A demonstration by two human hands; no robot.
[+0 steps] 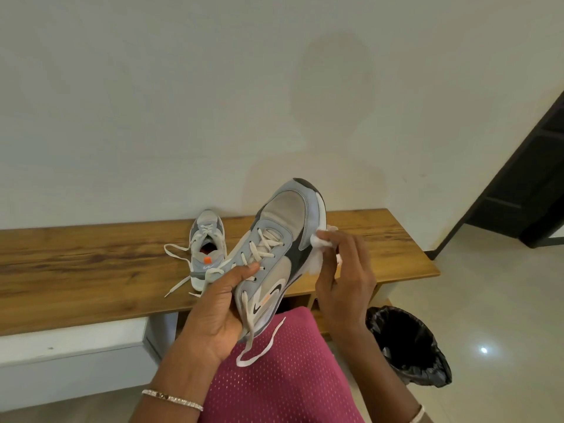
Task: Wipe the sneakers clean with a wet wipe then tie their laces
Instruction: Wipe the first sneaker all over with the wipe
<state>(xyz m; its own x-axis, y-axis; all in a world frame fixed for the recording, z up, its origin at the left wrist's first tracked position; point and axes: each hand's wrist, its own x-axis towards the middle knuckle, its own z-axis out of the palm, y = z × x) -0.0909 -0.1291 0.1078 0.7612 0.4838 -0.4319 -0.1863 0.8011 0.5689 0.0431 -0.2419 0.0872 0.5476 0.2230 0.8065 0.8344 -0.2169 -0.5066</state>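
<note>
My left hand point(218, 303) grips a grey, white and black sneaker point(282, 242) around its heel and tongue, toe pointing up and away, above my lap. Its white laces hang loose down to my knee. My right hand point(343, 270) pinches a crumpled white wet wipe point(320, 241) against the sneaker's right side by the white sole. The second grey sneaker point(207, 248) stands on the wooden bench point(91, 264), toe toward the wall, laces untied and spread on the wood.
A bin lined with a black bag point(409, 346) stands on the tiled floor at my right. My knee in pink fabric point(280, 377) is below the held sneaker. A white wall rises behind the bench; a dark doorframe point(525, 178) is at far right.
</note>
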